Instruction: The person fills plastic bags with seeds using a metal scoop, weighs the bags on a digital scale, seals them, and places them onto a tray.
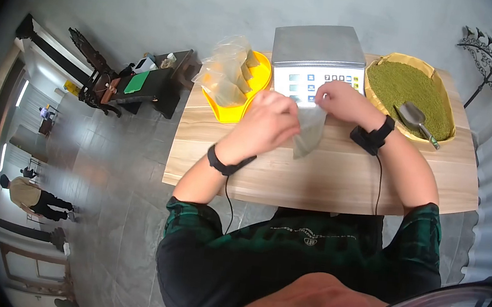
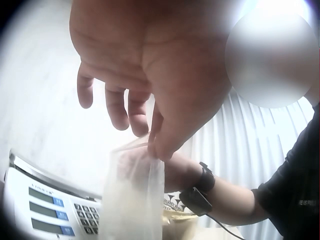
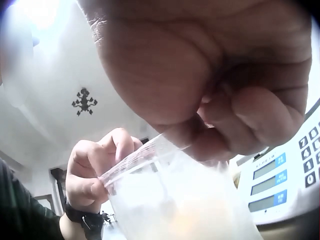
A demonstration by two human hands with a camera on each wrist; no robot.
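Observation:
A translucent plastic bag [image 1: 308, 138] hangs between the two hands, in front of the scale [image 1: 320, 46]. The left hand [image 1: 270, 121] pinches one side of the bag's top edge between thumb and forefinger; its other fingers hang loose in the left wrist view [image 2: 150, 65]. The right hand [image 1: 345, 102] grips the opposite side of the edge, its fingers curled, as the right wrist view shows [image 3: 210, 75]. In that view the bag [image 3: 185, 200] is stretched at its top between both hands, and no green granules show inside it.
At the left, a yellow tray [image 1: 259, 81] holds several clear bags [image 1: 224, 80]. Right of the scale stands a paper-lined container [image 1: 451, 123] of green granules [image 1: 404, 87], with a metal scoop [image 1: 413, 114] on them. Black cables run from both wrists.

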